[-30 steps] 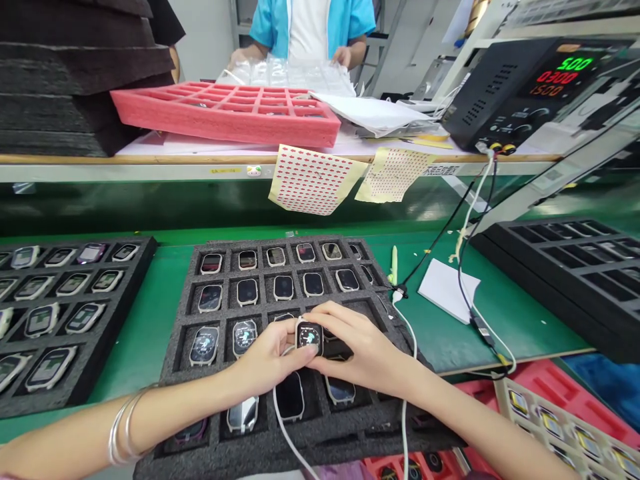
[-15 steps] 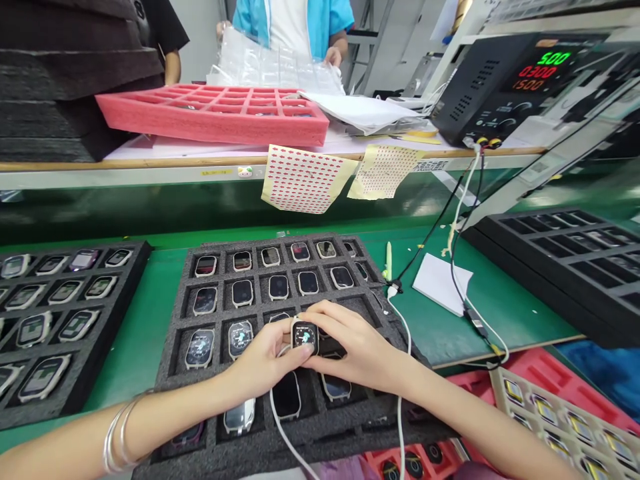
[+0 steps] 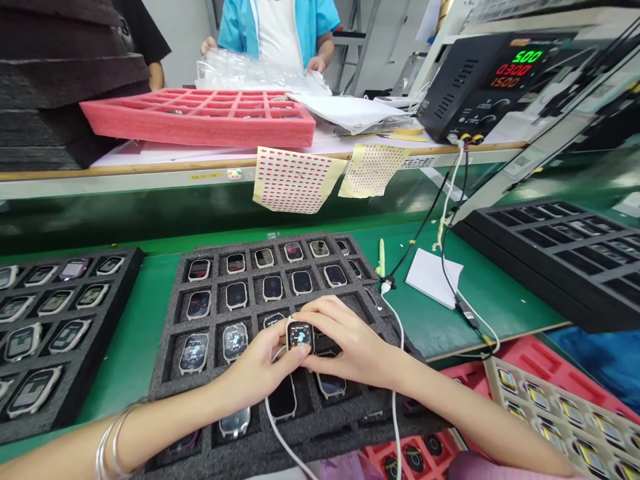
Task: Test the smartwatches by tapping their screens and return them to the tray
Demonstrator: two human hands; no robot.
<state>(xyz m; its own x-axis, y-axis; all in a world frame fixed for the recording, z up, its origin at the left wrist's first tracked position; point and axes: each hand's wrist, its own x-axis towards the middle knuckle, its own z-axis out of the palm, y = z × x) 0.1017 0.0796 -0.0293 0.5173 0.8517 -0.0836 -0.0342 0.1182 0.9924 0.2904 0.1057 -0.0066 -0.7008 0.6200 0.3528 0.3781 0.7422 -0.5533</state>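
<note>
A smartwatch [image 3: 301, 335] without a strap, its screen lit with a clock face, is held between both hands. My left hand [image 3: 267, 357] grips its left side, with the thumb on the lower part of the screen. The fingers of my right hand [image 3: 345, 343] close round its top and right side. A white cable [image 3: 277, 433] runs up to my left hand; where it ends is hidden. Beneath the hands lies a black foam tray [image 3: 200, 392] with watches in its compartments. Two of these, a lit watch [image 3: 235, 341] and another lit watch [image 3: 194, 353], sit left of my hands.
More watches fill a foam tray [image 3: 75, 407] at the left. Black trays [image 3: 530, 267] stand at the right, near a folded white paper [image 3: 434, 277]. A power supply [image 3: 493, 87] and a red foam tray [image 3: 200, 130] rest on the shelf. Behind it, a person in blue handles clear plastic.
The whole view has shifted slightly, so the scene sits a little further left. Both hands keep the same hold on the watch.
</note>
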